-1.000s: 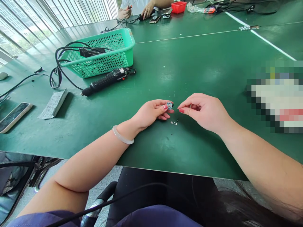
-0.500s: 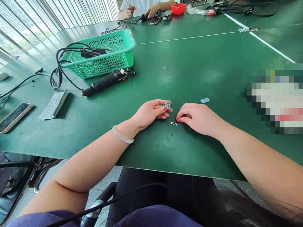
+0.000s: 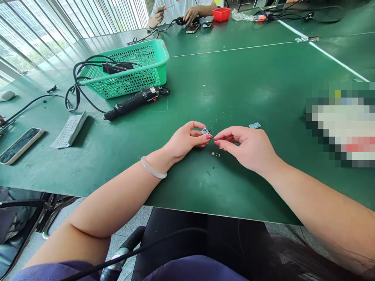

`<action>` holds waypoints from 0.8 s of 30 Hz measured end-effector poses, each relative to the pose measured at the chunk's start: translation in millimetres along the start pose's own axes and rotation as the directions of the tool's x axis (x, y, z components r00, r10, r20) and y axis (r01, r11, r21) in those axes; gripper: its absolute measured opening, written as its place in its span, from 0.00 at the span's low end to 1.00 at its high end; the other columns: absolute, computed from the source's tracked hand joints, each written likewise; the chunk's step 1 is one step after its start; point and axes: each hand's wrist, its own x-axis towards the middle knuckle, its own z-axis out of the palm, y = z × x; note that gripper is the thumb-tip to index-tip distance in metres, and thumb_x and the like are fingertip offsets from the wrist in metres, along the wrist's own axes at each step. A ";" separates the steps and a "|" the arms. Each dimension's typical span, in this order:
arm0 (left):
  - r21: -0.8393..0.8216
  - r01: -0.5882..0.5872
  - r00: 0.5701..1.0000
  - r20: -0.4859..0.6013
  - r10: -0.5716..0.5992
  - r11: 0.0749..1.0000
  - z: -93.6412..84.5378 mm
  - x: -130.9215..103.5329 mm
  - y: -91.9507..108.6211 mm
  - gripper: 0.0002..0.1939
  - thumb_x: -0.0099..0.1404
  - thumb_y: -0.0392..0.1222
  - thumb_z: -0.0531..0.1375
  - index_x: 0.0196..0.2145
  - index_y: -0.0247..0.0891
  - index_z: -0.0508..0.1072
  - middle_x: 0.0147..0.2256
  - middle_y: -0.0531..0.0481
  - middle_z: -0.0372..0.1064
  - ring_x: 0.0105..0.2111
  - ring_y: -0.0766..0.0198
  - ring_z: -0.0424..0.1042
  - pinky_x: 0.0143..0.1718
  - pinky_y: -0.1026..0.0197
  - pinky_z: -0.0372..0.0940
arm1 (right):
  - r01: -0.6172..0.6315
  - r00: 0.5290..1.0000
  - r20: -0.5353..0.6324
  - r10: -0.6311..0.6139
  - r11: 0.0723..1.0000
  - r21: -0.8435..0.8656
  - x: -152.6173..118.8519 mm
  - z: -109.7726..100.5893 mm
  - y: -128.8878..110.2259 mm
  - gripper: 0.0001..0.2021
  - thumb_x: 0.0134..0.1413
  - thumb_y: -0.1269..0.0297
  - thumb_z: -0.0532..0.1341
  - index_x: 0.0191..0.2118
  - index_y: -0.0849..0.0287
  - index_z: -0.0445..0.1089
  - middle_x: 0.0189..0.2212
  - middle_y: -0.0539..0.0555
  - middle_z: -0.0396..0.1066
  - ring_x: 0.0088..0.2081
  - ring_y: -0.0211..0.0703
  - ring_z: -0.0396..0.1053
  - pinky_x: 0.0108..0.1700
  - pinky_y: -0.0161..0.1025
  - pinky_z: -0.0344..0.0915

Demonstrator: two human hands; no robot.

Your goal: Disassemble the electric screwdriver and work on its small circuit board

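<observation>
A small blue-grey part with dark openwork (image 3: 206, 132), its exact kind too small to tell, is pinched between the thumb and fingers of my left hand (image 3: 186, 142). Just right of it, my right hand (image 3: 249, 146) has its thumb and index tips brought together, close to the part. Whatever those tips hold is too small to make out. Below them on the table lies a small whitish rectangular frame (image 3: 216, 154). A flat light-blue piece (image 3: 254, 125) rests behind my right hand.
On the green table (image 3: 234, 86), a black electric screwdriver (image 3: 136, 102) lies before a green basket (image 3: 129, 80) with cables. Left are a folded paper packet (image 3: 70, 129) and a phone (image 3: 21, 145). A blurred-out object (image 3: 345, 121) is at right. Across sits a person (image 3: 183, 9) holding a screwdriver.
My right hand has lifted from beside the whitish frame toward my left hand, fingertips now near the held part. The part has tilted in my left fingers.
</observation>
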 end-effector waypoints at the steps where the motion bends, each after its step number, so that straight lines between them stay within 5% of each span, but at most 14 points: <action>1: -0.008 -0.013 1.000 0.006 0.013 1.000 -0.4 0.1 -0.2 0.17 0.57 0.29 0.66 0.43 0.34 0.68 0.23 0.57 0.71 0.26 0.72 0.70 0.35 0.64 0.66 | 0.008 1.000 -0.009 -0.008 1.000 0.005 0.1 1.2 -0.5 0.05 0.52 0.64 0.63 0.34 0.56 0.77 0.29 0.51 0.78 0.29 0.41 0.74 0.36 0.40 0.70; 11: -0.047 0.021 0.999 0.046 -0.019 0.999 -2.4 4.6 -4.8 0.18 0.58 0.30 0.65 0.47 0.32 0.73 0.28 0.51 0.76 0.26 0.73 0.72 0.38 0.63 0.69 | 0.047 0.997 -0.058 -0.045 0.998 0.033 1.6 9.3 1.2 0.08 0.54 0.68 0.60 0.34 0.56 0.78 0.29 0.51 0.78 0.28 0.39 0.74 0.35 0.39 0.70; 24: 0.018 0.042 0.998 -0.040 -0.042 0.999 2.7 1.0 -1.6 0.08 0.66 0.29 0.58 0.44 0.30 0.73 0.26 0.50 0.75 0.28 0.72 0.74 0.37 0.66 0.70 | -0.030 0.995 -0.091 0.034 0.998 0.049 4.1 8.8 8.5 0.07 0.53 0.65 0.62 0.34 0.56 0.78 0.29 0.51 0.78 0.29 0.39 0.74 0.35 0.38 0.72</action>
